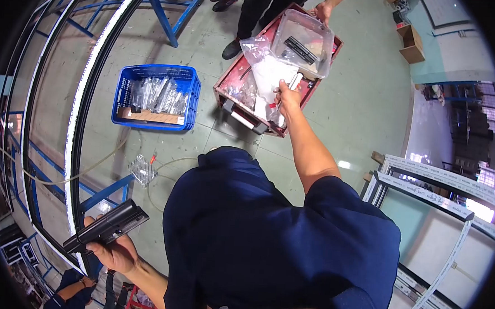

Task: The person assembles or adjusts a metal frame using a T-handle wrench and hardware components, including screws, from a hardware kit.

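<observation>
In my left hand [120,254] is a black door hinge [115,226], gripped with the thumb across its face, beside the dark frame at the left. My right hand [288,98] reaches over the red cart [220,86] and is closed around a slim white object [295,81]; its kind is not clear. Under that hand lie white sheeting and a clear plastic bag [256,46]. A translucent tub [325,66] on the cart holds another black hinge [300,50] and small loose parts.
Another person's hand [324,12] touches the tub's rim. A blue crate [191,104] with plastic-wrapped pieces stands on the floor. Long frames on blue stands line the left; white-taped frames [424,194] are at the right. A hose [104,161] and a plastic bag [142,170] lie nearby.
</observation>
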The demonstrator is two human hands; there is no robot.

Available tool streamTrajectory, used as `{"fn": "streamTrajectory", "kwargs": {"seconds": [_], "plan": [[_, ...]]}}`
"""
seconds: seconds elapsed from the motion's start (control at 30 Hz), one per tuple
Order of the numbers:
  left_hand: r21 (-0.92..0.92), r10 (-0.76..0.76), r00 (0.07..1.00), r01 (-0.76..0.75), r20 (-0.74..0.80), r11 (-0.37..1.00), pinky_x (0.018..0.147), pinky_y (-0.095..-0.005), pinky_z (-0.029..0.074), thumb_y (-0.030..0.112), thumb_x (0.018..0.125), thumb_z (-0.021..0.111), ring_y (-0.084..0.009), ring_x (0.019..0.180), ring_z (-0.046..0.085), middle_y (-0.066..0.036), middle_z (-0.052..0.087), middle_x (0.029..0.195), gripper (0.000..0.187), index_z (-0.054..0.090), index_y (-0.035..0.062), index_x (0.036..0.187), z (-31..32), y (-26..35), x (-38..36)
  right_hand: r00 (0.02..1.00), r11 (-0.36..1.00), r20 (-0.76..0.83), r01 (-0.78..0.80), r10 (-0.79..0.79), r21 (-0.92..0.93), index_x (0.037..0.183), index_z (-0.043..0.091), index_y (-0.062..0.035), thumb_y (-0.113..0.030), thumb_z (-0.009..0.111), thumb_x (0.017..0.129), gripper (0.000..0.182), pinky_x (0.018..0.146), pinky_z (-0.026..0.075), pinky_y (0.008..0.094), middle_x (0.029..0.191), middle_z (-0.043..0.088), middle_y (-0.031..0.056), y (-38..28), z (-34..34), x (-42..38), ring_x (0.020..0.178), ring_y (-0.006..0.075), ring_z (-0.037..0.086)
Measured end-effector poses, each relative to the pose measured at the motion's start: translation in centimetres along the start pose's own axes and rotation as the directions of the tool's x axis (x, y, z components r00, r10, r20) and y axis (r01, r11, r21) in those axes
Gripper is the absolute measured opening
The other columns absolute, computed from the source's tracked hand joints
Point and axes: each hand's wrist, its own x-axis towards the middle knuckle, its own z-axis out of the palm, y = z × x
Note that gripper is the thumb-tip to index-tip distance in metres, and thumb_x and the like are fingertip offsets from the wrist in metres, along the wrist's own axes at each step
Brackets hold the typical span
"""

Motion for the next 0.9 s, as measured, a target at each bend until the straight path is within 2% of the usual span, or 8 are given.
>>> {"fn": "streamTrajectory", "kwargs": {"seconds": [0.07, 0.23, 0.4, 0.47, 0.53, 0.6, 0.77, 0.9], "plan": [[0.025, -0.026, 1.000, 0.025, 0.011, 0.999, 0.114, -0.0465, 0.036, 0.038, 0.104, 0.052, -0.0260, 0.124, 0.055, -0.015, 0.059, 0.134, 0.057, 0.048, -0.0052, 0.141, -0.3, -0.3, 0.3, 0.997, 0.968, -0.079, -0.003, -0.017, -0.250, 0.093, 0.056, -0.0079, -0.019, 0.067, 0.096, 0.016, 0.037, 0.037, 0.0325, 0.067, 0.059, 0.0056, 1.1, -1.8, -0.3, 0.043, 0.0131, 0.045], [0.047, -0.084, 0.996, 0.083, 0.020, 0.995, 0.112, -0.0448, 0.039, 0.038, 0.101, 0.057, -0.0240, 0.121, 0.057, -0.013, 0.061, 0.131, 0.058, 0.049, -0.0046, 0.140, 0.6, -1.4, 3.1, 0.981, 0.860, -0.192, -0.069, -0.034, -0.505, 0.096, 0.054, -0.0054, -0.024, 0.071, 0.092, 0.025, 0.036, 0.037, 0.0335, 0.065, 0.059, 0.0076, 2.4, -4.1, 0.0, 0.042, 0.0146, 0.048], [0.170, -0.097, 0.995, 0.102, -0.039, 0.980, 0.105, -0.0394, 0.044, 0.038, 0.099, 0.062, -0.0223, 0.116, 0.055, -0.007, 0.052, 0.121, 0.058, 0.051, -0.0086, 0.132, 2.3, -2.3, 3.9, 0.965, 0.955, -0.259, -0.036, -0.043, -0.293, 0.100, 0.054, -0.0065, -0.021, 0.067, 0.095, 0.020, 0.038, 0.037, 0.0320, 0.064, 0.057, 0.0065, 2.1, -5.6, -0.9, 0.042, 0.0145, 0.046], [0.171, -0.118, 0.993, 0.120, -0.021, 0.978, 0.106, -0.0393, 0.045, 0.038, 0.099, 0.062, -0.0228, 0.118, 0.056, -0.007, 0.052, 0.123, 0.057, 0.052, -0.0078, 0.132, 2.5, -2.5, 4.0, 0.986, 0.984, 0.003, -0.168, 0.168, 0.055, 0.108, 0.055, -0.0085, -0.017, 0.064, 0.093, 0.019, 0.041, 0.040, 0.0319, 0.070, 0.060, 0.0086, 0.9, -6.8, -0.4, 0.047, 0.0164, 0.049], [0.210, -0.142, 0.988, 0.152, -0.060, 0.966, 0.108, -0.0407, 0.044, 0.038, 0.098, 0.063, -0.0241, 0.121, 0.057, -0.008, 0.053, 0.126, 0.057, 0.052, -0.0061, 0.133, 2.5, -2.7, 3.9, 0.976, 0.971, 0.098, -0.205, 0.193, 0.120, 0.112, 0.052, -0.0099, -0.013, 0.059, 0.092, 0.021, 0.046, 0.042, 0.0336, 0.073, 0.059, 0.0110, -1.8, -6.2, -1.1, 0.051, 0.0184, 0.049], [0.220, -0.162, 0.984, 0.173, -0.069, 0.960, 0.108, -0.0411, 0.044, 0.038, 0.097, 0.064, -0.0236, 0.120, 0.057, -0.008, 0.053, 0.126, 0.057, 0.052, -0.0056, 0.133, 2.7, -3.0, 4.0, 0.911, 0.884, 0.359, -0.328, 0.203, 0.333, 0.111, 0.052, -0.0084, -0.011, 0.057, 0.089, 0.023, 0.053, 0.046, 0.0375, 0.079, 0.060, 0.0142, -3.9, -5.4, -1.4, 0.060, 0.0218, 0.053], [0.272, -0.181, 0.980, 0.198, -0.086, 0.942, 0.103, -0.0407, 0.047, 0.037, 0.096, 0.067, -0.0244, 0.115, 0.059, -0.012, 0.056, 0.132, 0.058, 0.049, -0.0027, 0.135, 3.3, -4.4, 3.9, 0.762, 0.857, 0.643, -0.381, 0.077, 0.347, 0.120, 0.054, -0.0022, -0.009, 0.062, 0.088, 0.034, 0.074, 0.049, 0.0400, 0.090, 0.062, 0.0151, -7.6, -1.7, -2.6, 0.078, 0.0250, 0.058], [0.286, -0.177, 0.982, 0.188, -0.063, 0.940, 0.100, -0.0417, 0.048, 0.038, 0.100, 0.060, -0.0242, 0.111, 0.061, -0.015, 0.063, 0.119, 0.057, 0.052, -0.0052, 0.135, 4.0, -5.1, 2.8, 0.631, 0.883, 0.775, -0.344, -0.036, 0.321, 0.126, 0.054, -0.0022, -0.009, 0.067, 0.091, 0.038, 0.076, 0.050, 0.0411, 0.095, 0.065, 0.0138, -8.5, 1.1, -4.2, 0.082, 0.0244, 0.060]]}}
